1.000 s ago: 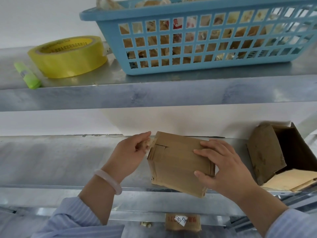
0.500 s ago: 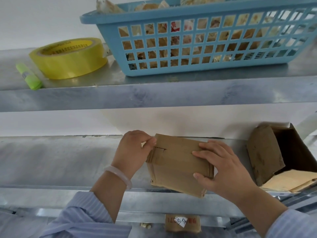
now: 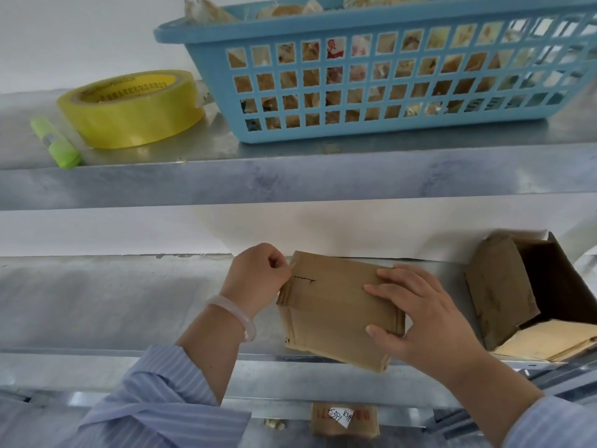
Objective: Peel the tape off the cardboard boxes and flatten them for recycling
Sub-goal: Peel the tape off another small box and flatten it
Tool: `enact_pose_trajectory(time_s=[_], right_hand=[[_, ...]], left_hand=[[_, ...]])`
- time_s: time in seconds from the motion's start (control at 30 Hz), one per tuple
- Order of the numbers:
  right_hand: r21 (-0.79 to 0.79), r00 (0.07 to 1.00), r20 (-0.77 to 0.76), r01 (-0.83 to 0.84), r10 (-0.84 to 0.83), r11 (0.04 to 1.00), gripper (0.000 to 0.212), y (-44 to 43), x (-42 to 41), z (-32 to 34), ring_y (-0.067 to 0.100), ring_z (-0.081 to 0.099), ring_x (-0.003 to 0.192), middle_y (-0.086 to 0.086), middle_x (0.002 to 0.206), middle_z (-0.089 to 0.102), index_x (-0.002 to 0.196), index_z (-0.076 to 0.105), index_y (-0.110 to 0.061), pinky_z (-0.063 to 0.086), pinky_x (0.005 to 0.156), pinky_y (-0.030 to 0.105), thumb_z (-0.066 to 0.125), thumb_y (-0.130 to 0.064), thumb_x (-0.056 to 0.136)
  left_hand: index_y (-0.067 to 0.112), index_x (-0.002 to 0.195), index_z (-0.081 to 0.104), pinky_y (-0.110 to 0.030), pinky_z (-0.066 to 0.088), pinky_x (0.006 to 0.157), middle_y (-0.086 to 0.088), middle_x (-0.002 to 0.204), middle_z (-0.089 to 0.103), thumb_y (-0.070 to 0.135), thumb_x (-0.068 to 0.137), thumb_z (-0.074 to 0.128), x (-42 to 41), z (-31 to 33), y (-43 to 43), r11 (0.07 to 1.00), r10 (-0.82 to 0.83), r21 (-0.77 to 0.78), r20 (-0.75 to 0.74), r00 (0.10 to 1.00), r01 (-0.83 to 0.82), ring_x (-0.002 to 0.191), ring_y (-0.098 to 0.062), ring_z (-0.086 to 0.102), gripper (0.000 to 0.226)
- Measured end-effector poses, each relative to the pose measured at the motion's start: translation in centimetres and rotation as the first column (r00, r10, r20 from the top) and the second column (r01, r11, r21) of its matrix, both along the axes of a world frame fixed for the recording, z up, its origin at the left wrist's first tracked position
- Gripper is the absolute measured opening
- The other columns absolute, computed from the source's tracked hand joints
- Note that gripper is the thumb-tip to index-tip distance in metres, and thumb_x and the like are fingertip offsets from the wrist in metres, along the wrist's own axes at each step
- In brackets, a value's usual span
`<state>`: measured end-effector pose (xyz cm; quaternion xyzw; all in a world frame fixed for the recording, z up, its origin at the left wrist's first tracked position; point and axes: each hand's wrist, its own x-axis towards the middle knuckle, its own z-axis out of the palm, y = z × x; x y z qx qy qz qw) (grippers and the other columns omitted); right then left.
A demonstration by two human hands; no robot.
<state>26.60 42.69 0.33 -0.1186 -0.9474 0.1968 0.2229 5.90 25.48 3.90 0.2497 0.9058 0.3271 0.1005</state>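
The small cardboard box [image 3: 336, 305] lay between my two hands on the lower shelf [image 3: 97, 302], turned at an angle, its near corner reaching past the shelf's front lip. My left hand [image 3: 258, 276] was at the box's far left corner with the fingers curled in and thumb and forefinger pinched together right at the edge. I cannot tell whether tape or only cardboard was between them. My right hand [image 3: 426, 321] clasped the box's right end, fingers spread over the top face and the thumb against the near side. A pale bracelet [image 3: 232, 315] sat on my left wrist.

To the right on the same shelf, apart from my right hand, an open box [image 3: 504, 292] lay tipped on its side. Below the shelf edge a labelled cardboard piece [image 3: 344, 418] showed. The upper shelf [image 3: 290, 176] jutted out above my hands; on it were a yellow tape roll [image 3: 132, 111], a green marker [image 3: 55, 142] just left of the roll, and a blue basket [image 3: 323, 30] full of crumpled scraps.

Counted: two shelves, two boxes and one labelled cardboard piece, one roll, one marker, one basket.
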Motion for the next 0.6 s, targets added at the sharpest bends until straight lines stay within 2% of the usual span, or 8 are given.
enact_pose_trajectory(time_s=[0.07, 0.13, 0.2, 0.33, 0.5, 0.6], right_hand=[[-0.005, 1.0, -0.014, -0.008, 0.007, 1.0, 0.052, 0.0, 0.0, 0.0, 0.023, 0.051, 0.123, -0.004, 0.123, 0.062, 0.11, 0.073, -0.022, 0.035, 0.105, 0.033, 0.085, -0.041, 0.063], [-0.002, 1.0, -0.02, -0.015, 0.014, 1.0, 0.052, 0.0, 0.1, 0.0, 0.022, 0.05, 0.123, -0.004, 0.123, 0.062, 0.111, 0.073, -0.023, 0.035, 0.104, 0.033, 0.084, -0.042, 0.064], [0.0, 1.0, -0.009, -0.013, 0.013, 1.0, 0.053, -0.1, 0.2, -0.1, 0.019, 0.048, 0.125, -0.006, 0.124, 0.06, 0.112, 0.072, -0.024, 0.033, 0.105, 0.032, 0.086, -0.041, 0.064], [-0.006, 1.0, -0.02, -0.009, 0.009, 1.0, 0.054, -0.1, 0.0, 0.0, 0.019, 0.048, 0.124, -0.005, 0.124, 0.061, 0.111, 0.072, -0.023, 0.033, 0.104, 0.031, 0.089, -0.036, 0.062], [-0.001, 1.0, -0.017, -0.008, 0.008, 1.0, 0.054, 0.0, -0.1, -0.1, 0.019, 0.048, 0.124, -0.005, 0.124, 0.061, 0.112, 0.072, -0.023, 0.032, 0.104, 0.029, 0.089, -0.036, 0.062], [-0.001, 1.0, -0.027, -0.012, 0.012, 1.0, 0.054, 0.0, -0.2, 0.0, 0.021, 0.049, 0.124, -0.004, 0.123, 0.061, 0.111, 0.072, -0.022, 0.035, 0.105, 0.033, 0.089, -0.036, 0.061]], left_hand=[[0.015, 0.076, 0.064, -0.019, 0.052, 0.053, 0.003, 0.068, 0.066, 0.011, 0.086, 0.059, -0.1, -0.8, -0.3, 0.983, 0.086, 0.146, 0.184, 0.979, -0.113, 0.058, -0.007, 0.065, 0.011], [0.01, 0.077, 0.063, -0.019, 0.053, 0.054, 0.002, 0.064, 0.066, 0.006, 0.088, 0.06, 0.1, -1.5, -0.6, 0.932, 0.117, 0.276, 0.384, 0.916, -0.234, 0.054, -0.005, 0.065, 0.013], [0.009, 0.074, 0.063, -0.018, 0.053, 0.054, 0.006, 0.054, 0.064, 0.004, 0.088, 0.06, 0.0, -2.1, -0.7, 0.903, 0.123, 0.321, 0.443, 0.888, -0.285, 0.051, -0.005, 0.063, 0.015], [0.01, 0.075, 0.061, -0.017, 0.051, 0.053, 0.01, 0.051, 0.061, 0.004, 0.088, 0.059, 0.0, -2.5, -0.3, 0.876, 0.165, 0.349, 0.435, 0.885, -0.334, 0.049, -0.002, 0.061, 0.015], [0.013, 0.077, 0.06, -0.018, 0.049, 0.05, 0.002, 0.063, 0.062, 0.008, 0.088, 0.059, 0.2, -3.0, 0.0, 0.864, 0.232, 0.343, 0.379, 0.896, -0.369, 0.051, -0.004, 0.061, 0.012], [0.017, 0.08, 0.059, -0.03, 0.057, 0.058, 0.003, 0.071, 0.063, 0.012, 0.089, 0.057, 0.2, -3.0, 0.1, 0.893, 0.248, 0.311, 0.266, 0.931, -0.327, 0.064, -0.013, 0.067, 0.01]])
